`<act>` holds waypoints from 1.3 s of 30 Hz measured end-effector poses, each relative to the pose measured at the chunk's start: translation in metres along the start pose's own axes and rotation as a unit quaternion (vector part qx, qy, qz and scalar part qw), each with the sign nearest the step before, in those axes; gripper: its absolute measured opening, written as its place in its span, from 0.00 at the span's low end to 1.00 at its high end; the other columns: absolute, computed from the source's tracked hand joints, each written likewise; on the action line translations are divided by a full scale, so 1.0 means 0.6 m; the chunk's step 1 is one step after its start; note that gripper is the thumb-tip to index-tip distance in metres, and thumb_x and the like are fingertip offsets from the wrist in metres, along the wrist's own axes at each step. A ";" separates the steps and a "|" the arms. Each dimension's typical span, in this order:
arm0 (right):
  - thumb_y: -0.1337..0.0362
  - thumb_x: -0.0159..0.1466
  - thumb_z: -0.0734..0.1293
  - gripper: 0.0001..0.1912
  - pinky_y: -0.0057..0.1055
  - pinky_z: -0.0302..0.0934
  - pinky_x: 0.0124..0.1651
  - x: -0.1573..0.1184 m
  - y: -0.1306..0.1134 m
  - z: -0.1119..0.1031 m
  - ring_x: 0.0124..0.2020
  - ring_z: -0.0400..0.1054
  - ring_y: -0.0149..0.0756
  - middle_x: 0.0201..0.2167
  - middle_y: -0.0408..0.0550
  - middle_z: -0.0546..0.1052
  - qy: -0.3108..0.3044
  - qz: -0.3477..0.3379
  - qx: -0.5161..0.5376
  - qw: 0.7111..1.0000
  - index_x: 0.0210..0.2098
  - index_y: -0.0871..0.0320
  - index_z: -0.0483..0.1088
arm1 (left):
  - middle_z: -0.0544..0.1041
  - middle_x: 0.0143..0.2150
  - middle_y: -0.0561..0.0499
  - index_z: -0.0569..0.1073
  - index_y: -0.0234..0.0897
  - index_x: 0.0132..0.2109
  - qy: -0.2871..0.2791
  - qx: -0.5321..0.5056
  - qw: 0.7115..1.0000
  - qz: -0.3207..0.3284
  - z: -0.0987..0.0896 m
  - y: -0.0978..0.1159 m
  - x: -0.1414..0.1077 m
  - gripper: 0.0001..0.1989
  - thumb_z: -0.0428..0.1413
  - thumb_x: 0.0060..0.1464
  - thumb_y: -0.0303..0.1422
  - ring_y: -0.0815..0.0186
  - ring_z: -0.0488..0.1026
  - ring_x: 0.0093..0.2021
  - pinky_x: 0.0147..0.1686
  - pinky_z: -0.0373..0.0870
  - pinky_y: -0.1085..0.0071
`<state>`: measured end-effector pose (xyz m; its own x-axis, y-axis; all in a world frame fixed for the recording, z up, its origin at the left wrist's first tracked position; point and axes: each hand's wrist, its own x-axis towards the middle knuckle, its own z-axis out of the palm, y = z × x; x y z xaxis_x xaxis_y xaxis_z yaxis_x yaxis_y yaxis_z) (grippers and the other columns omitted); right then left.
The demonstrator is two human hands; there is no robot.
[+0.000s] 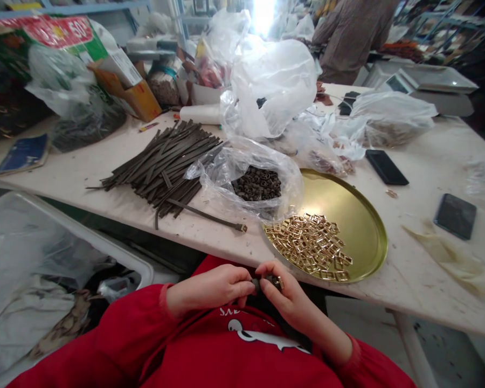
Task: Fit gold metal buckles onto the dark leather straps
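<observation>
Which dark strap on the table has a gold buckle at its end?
The strap stretching from the pile toward the golden tray; its buckle shows, while the piled ones show none.

A blown-out white light [263, 16] glared at top centre, above a bright, translucent white plastic bag [275, 81]; small rectangular gold metal buckles [311, 243] glinted, and the outer edges looked stretched and blurred.

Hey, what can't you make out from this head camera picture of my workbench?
All in the head view:
Full shapes of the small dark piece and shiny gold metal piece: the bare left hand and bare right hand partly cover them.
Head of the person in brown-grey clothing: cut off by the top edge.
Lettering on the blue rectangular paper booklet: blurred, too small.
Most contents of the large white plastic bag: cloudy plastic hides them.
</observation>
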<state>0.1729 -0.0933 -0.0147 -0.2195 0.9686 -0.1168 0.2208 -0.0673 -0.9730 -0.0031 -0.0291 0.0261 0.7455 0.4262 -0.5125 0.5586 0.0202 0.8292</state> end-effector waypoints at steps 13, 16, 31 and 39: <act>0.55 0.60 0.60 0.14 0.28 0.58 0.33 -0.014 -0.001 -0.002 0.29 0.62 0.32 0.29 0.43 0.69 0.010 0.034 0.121 0.992 0.40 0.56 0.65 | 0.70 0.28 0.53 0.68 0.35 0.31 0.084 0.113 0.990 0.027 0.003 0.007 -0.011 0.12 0.44 0.55 0.34 0.69 0.64 0.28 0.26 0.58 0.77; 0.57 0.58 0.63 0.11 0.28 0.58 0.32 -0.015 -0.005 -0.004 0.28 0.62 0.31 0.27 0.43 0.69 0.019 0.053 0.139 0.989 0.37 0.56 0.66 | 0.69 0.27 0.54 0.67 0.35 0.30 0.092 0.110 0.990 0.014 0.003 0.014 -0.021 0.12 0.43 0.55 0.34 0.70 0.63 0.27 0.25 0.57 0.77; 0.59 0.54 0.66 0.10 0.29 0.58 0.35 -0.024 -0.034 0.005 0.30 0.63 0.32 0.27 0.43 0.72 0.095 0.022 0.150 0.984 0.33 0.57 0.72 | 0.69 0.26 0.54 0.66 0.34 0.32 0.114 0.081 0.990 0.012 0.036 0.010 -0.030 0.12 0.43 0.57 0.36 0.70 0.65 0.26 0.26 0.59 0.76; 0.55 0.57 0.63 0.15 0.26 0.55 0.30 -0.025 -0.027 -0.002 0.24 0.59 0.26 0.24 0.40 0.68 0.009 0.090 0.251 0.964 0.37 0.60 0.70 | 0.68 0.24 0.55 0.66 0.34 0.32 0.084 0.090 0.992 -0.005 0.034 0.011 -0.023 0.14 0.43 0.57 0.38 0.71 0.64 0.24 0.24 0.59 0.77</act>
<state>0.1737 -0.1063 0.0028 -0.2026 0.9343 -0.2933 -0.2340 -0.3370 -0.9120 -0.0023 -0.0529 0.0338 0.6765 0.5719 -0.4640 0.6330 -0.1296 0.7633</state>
